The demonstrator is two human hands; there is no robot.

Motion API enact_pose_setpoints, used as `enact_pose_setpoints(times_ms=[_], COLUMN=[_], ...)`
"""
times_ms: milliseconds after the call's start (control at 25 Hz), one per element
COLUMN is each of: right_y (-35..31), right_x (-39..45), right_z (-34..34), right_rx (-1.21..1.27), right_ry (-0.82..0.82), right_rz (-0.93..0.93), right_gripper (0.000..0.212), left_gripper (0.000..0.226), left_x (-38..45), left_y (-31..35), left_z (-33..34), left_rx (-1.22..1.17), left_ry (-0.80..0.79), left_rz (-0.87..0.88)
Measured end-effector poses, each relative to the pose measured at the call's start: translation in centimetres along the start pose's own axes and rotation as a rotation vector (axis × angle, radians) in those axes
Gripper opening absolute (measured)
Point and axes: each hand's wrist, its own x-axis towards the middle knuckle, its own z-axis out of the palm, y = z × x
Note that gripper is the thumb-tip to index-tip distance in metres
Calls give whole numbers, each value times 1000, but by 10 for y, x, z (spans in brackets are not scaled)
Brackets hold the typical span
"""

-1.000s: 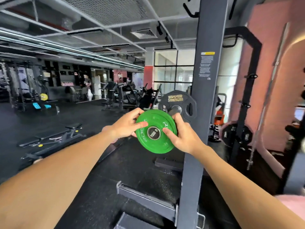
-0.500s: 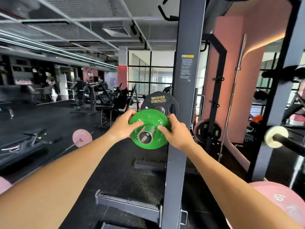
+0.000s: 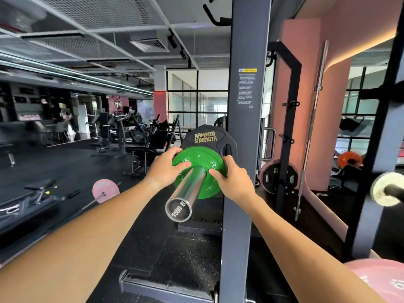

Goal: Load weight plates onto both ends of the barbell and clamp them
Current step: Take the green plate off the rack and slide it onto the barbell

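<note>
A small green weight plate [image 3: 200, 157] sits on the chrome barbell sleeve [image 3: 188, 192], which points toward me with its end cap marked 1500. My left hand [image 3: 167, 168] grips the plate's left edge and my right hand [image 3: 232, 181] grips its right edge. Directly behind the green plate hangs a larger black Hammer Strength plate [image 3: 207, 135] on the same sleeve. No clamp is visible on the sleeve.
A grey rack upright [image 3: 242, 149] stands just right of the sleeve. A pink plate [image 3: 384, 281] lies at the lower right. Another bar end with a pale plate [image 3: 385, 189] juts in from the right. A pink plate [image 3: 106, 190] and benches are on the left floor.
Both hands have pushed the green plate down the sleeve toward the black plate, and much more bare chrome sleeve now sticks out in front of it. The view has shifted closer.
</note>
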Motion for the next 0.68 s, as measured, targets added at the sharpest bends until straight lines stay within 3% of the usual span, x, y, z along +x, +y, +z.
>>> enact_pose_setpoints(times_ms=[400,680], right_y=[64,92], right_x=[94,120], right_z=[33,38], right_rx=[-15,-122], right_ry=[3,120], right_rz=[-30,-81], right_gripper=[37,56], left_gripper=[35,47], left_x=[93,126], left_y=[-33,-41], left_z=[57,80], left_rx=[43,156], left_ry=[14,154], left_rz=[-2,-87])
